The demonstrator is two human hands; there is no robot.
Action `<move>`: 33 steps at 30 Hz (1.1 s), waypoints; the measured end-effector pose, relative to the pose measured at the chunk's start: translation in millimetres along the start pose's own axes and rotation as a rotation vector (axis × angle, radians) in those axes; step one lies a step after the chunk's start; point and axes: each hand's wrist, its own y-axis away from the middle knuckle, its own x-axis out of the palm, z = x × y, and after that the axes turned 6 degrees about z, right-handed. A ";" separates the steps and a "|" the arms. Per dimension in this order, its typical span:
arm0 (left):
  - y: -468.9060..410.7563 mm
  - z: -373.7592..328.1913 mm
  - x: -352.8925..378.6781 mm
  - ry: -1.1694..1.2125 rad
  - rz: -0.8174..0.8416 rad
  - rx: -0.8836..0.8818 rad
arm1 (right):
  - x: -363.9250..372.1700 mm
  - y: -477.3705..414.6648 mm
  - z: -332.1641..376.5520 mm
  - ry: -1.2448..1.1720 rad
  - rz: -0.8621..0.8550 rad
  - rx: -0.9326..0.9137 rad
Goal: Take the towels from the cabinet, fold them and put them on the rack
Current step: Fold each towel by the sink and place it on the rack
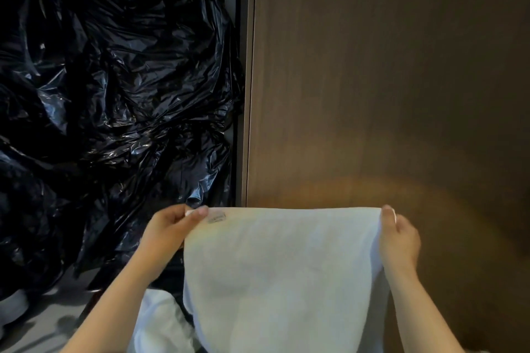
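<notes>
Towel between left hand and right hand, each grip tight on a top corner.

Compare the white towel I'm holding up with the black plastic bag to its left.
The towel is white and matte; the bag is black and glossy. The towel hangs smooth, its top corners pinched by the left hand and right hand; the bag is heavily crumpled, with no hand on it. Both are soft and pliable.
</notes>
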 end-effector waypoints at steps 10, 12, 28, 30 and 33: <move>9.9 11.5 11.7 0.099 -0.113 -0.025 | 1.3 4.8 -17.1 -0.002 0.020 0.058; 11.8 9.8 21.6 0.035 -0.214 -0.037 | 2.1 4.5 -19.9 0.015 0.029 0.054; 56.5 -12.6 84.0 0.064 -0.106 0.030 | 5.3 74.3 26.1 -0.096 0.566 -0.068; 61.3 -13.6 88.9 0.059 -0.086 0.030 | 9.6 82.6 31.6 -0.128 0.623 -0.091; 67.1 -15.6 94.2 0.058 -0.074 0.047 | 14.2 90.1 35.9 -0.178 0.657 -0.081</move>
